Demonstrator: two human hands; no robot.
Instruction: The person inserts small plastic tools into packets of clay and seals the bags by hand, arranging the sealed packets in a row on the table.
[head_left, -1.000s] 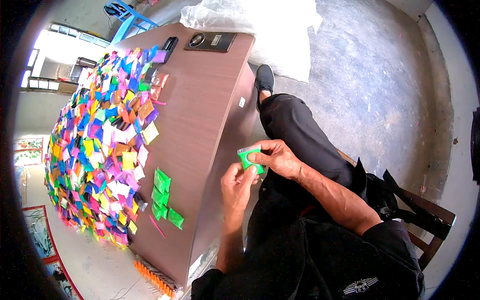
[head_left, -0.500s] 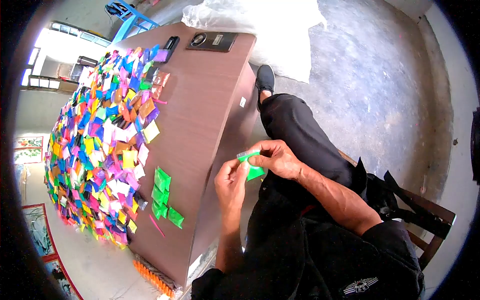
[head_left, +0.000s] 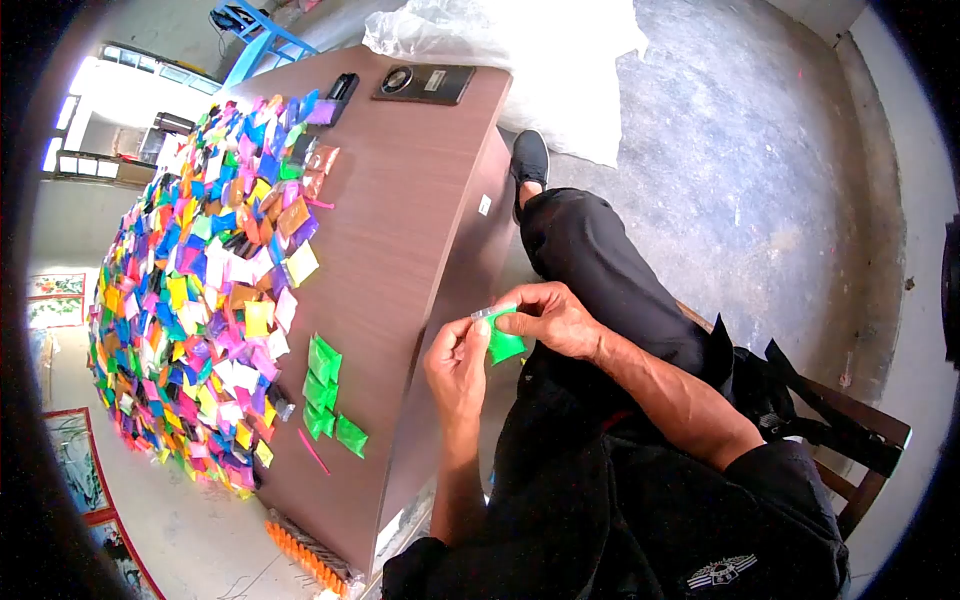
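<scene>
Between my two hands, off the table's right edge and above my lap, is a small green packet with a clear top strip. My left hand pinches the strip's left end between thumb and fingers. The thumb and bent forefinger of my right hand grip its upper right part. The green body hangs below the fingertips. Several similar green packets lie in a short row on the table, with a thin pink stick beside them.
A large heap of many-coloured packets covers the left of the brown table. At the far end lie a dark phone-like device and a black object. A white plastic sack stands beyond. Orange-tipped items sit below the near edge.
My left hand has shifted slightly left and down along the packet's top strip. More of the packet's green body shows between the hands. The things on the table have not moved.
</scene>
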